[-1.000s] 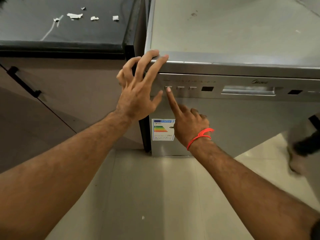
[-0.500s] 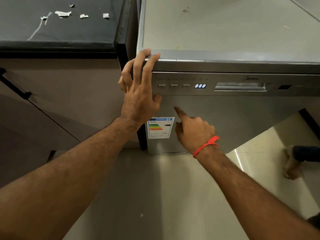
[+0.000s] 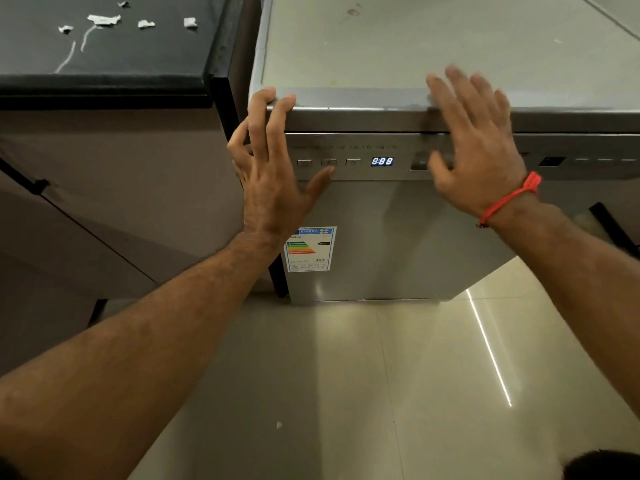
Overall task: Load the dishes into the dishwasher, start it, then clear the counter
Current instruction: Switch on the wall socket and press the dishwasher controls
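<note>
Now: the dishwasher [image 3: 398,237] stands shut in front of you, door closed, and its display [image 3: 382,161] is lit, so loading looks done and the start step looks under way.

Your left hand [image 3: 273,168] rests on the dishwasher's upper left corner, fingers spread and straight over the top edge, thumb just below the row of buttons [image 3: 329,162]; it grasps nothing. Your right hand [image 3: 474,147] is released too, fingers straight and apart, blurred, in front of the door handle [image 3: 420,164] and the top edge. You cannot tell whether it touches the metal.

The relation that matters: the buttons lie left of the display, between your two hands, and their row runs level along the panel. Your left thumb is nearest them; your right hand is further off, right of the display.

Left of the dishwasher stands the dark bench [image 3: 104,46], with torn paper scraps [image 3: 104,19] lying on it. These look like what is left to clear. Nothing blocks the panel. An energy label [image 3: 310,249] sits low on the door.
</note>
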A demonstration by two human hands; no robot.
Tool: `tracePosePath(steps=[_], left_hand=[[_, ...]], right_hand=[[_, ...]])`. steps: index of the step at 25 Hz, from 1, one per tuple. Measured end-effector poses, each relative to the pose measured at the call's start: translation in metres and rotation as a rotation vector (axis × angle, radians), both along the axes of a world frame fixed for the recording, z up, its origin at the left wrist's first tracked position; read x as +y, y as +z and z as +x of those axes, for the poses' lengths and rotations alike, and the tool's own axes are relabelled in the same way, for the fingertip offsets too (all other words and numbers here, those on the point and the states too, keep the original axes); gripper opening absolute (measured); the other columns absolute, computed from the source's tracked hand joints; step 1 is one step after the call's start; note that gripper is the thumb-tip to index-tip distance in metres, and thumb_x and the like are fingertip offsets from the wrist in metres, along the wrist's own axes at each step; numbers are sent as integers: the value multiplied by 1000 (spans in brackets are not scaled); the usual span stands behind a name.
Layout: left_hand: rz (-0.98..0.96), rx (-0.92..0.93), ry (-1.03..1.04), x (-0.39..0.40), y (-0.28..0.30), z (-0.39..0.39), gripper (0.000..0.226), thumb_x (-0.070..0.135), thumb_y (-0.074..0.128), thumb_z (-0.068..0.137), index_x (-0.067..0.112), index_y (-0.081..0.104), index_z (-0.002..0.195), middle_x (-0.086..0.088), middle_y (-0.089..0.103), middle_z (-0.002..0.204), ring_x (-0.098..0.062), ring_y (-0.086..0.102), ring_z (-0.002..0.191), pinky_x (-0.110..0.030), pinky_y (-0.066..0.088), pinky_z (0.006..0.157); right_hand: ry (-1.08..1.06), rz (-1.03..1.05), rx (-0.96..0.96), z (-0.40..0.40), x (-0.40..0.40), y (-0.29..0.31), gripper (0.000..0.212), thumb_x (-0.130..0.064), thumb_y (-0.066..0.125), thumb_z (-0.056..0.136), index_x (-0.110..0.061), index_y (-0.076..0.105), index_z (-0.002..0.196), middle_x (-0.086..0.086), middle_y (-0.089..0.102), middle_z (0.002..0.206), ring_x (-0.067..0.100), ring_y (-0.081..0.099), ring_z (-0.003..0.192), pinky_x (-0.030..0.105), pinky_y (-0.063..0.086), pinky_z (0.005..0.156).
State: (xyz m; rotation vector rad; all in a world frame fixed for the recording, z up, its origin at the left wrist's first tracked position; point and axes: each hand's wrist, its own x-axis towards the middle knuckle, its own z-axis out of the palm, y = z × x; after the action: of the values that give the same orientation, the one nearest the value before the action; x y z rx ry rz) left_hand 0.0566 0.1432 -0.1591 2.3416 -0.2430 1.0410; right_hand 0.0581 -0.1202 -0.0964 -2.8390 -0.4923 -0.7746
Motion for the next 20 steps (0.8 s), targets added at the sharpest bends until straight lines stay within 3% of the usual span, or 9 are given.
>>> tracePosePath(steps=[2,6,10,14,20], left_hand=[[-16,1,20,-3,-1,1,89,61,74,82,23,27,148,-12,32,158,-31,39,127,-41,37,105],[-24,10,59,-5,-1,3,85,65,69,83,29,23,145,-10,32,158,-28,40,124,-40,40,101],[-39,31,85,-9,1,1,83,68,65,81,33,24,144,-7,30,159,-24,39,119,-39,42,97],[-13,57,164,-14,2,-1,88,52,75,75,32,25,143,-4,30,160,-24,41,113,-37,43,92],[-7,61,109,-8,0,-1,91,51,78,78,32,23,147,-5,26,162,-24,40,113,-33,42,93]], right_hand=[[-25,-56,-37,4,1,-9,81,-22,55,76,-21,30,153,6,33,157,34,25,146,52,11,122],[-88,70,-137,7,13,-16,75,-21,54,75,-22,41,148,1,41,151,30,30,143,51,9,122],[-93,122,-162,8,17,-20,74,-18,54,73,-23,44,146,-1,43,150,28,31,144,50,9,123],[-85,144,-171,9,17,-20,74,-18,53,73,-23,44,146,-2,42,151,27,30,144,51,8,123],[-83,152,-178,10,16,-21,73,-17,52,74,-23,43,147,-1,41,152,28,29,145,51,7,123]])
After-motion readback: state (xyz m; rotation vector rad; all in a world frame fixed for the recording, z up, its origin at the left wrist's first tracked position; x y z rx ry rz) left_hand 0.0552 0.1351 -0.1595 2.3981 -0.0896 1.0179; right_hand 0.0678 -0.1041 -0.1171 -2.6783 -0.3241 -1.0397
